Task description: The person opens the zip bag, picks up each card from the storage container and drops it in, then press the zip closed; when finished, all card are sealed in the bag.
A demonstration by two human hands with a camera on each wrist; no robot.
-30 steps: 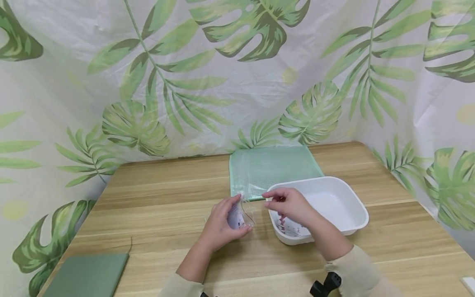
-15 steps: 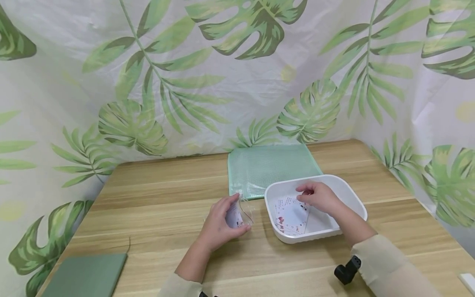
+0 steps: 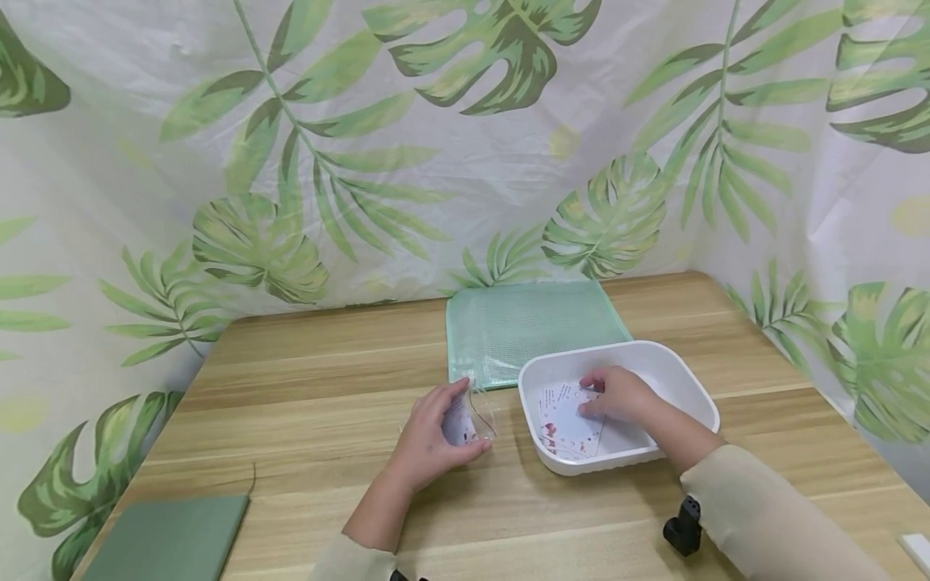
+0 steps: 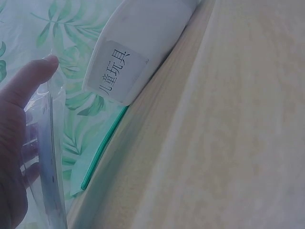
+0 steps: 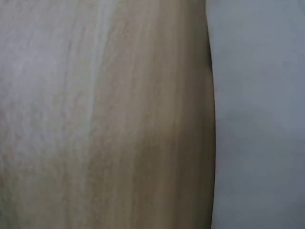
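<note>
While clamping a clear plastic pouch (image 3: 480, 415) in left hand (image 3: 429, 442), apparently to spread its mouth, holding right hand (image 3: 621, 395) with fingers (image 3: 600, 377) apart over white rectangular printed cards (image 3: 568, 426) in white rounded plastic tub (image 3: 681, 389).

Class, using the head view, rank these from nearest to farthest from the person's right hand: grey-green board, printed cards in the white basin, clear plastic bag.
1. Printed cards: in the white basin, at the right hand.
2. Clear plastic bag: left of the basin, held in the left hand.
3. Grey-green board: far left, at the view's lower edge.
</note>
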